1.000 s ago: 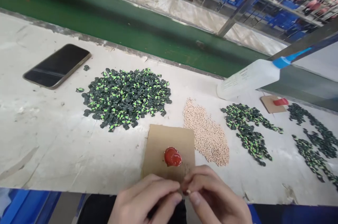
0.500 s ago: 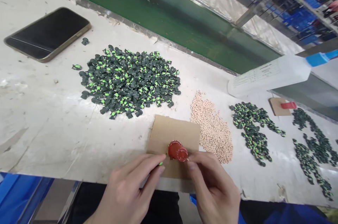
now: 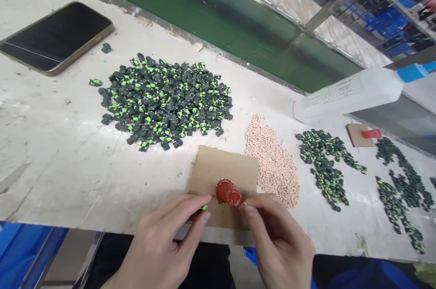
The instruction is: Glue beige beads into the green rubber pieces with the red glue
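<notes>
The left grip [image 3: 166,237] is closed on a small green piece [image 3: 204,208], pinched between thumb and forefinger, mostly covered by them. It sits at the fingertips, left of the red pot [image 3: 223,190] and apart from it. The right grip [image 3: 281,237] is also drawn together, thumb against forefinger, with a pale bit [image 3: 245,203] at the tips, too small to make out well. Those tips are just beside the pot's right side; whether they touch it, I cannot tell. The pot stands between the two grips on a card [image 3: 213,162], at the near edge of the counter [image 3: 68,166].

Right of the card, close to the right grip, lie the beads [image 3: 272,162]. Beyond the card and to the left is a big pile [image 3: 166,98] of dark and green pieces, with a phone [image 3: 57,37] past it. A bottle [image 3: 350,91] stands behind the beads to the right, and smaller heaps [image 3: 329,166] of similar pieces lie right of the beads.
</notes>
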`<state>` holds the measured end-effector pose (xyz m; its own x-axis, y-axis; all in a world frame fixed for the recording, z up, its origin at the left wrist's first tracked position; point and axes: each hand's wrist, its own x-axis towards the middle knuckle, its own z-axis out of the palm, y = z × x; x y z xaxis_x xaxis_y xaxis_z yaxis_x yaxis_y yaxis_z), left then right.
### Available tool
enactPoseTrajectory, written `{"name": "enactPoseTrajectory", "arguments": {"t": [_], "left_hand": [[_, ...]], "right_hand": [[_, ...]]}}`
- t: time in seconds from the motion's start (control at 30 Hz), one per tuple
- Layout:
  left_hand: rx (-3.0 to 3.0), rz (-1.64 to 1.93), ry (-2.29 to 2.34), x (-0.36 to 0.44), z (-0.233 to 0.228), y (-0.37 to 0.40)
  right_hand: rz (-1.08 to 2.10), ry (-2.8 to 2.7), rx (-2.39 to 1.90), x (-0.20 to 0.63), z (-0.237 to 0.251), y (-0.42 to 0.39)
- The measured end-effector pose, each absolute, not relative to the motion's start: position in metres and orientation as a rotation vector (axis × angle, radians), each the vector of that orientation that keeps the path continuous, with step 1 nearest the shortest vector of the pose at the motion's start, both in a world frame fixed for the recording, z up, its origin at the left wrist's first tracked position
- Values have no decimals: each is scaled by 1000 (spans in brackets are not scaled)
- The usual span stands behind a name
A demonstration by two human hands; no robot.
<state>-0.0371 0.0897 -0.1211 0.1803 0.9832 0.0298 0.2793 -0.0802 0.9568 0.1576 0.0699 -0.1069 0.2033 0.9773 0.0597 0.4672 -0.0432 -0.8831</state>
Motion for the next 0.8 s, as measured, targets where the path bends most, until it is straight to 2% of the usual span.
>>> {"name": "enactPoseTrajectory", "arguments": {"t": [0.23, 0.4, 0.5, 0.8], "left_hand": [[952, 961, 1287, -24, -94, 94], [553, 754, 1149, -8, -75, 100], [432, 705, 1000, -3, -72, 101], [216, 694, 963, 4, -67, 98]], "right_hand": [[1421, -575, -1321, 162, -84, 69], [1614, -401, -1147, 157, -76, 65], [1601, -445, -1129, 154, -74, 60], [1232, -642, -1331, 137, -68, 50]]}}
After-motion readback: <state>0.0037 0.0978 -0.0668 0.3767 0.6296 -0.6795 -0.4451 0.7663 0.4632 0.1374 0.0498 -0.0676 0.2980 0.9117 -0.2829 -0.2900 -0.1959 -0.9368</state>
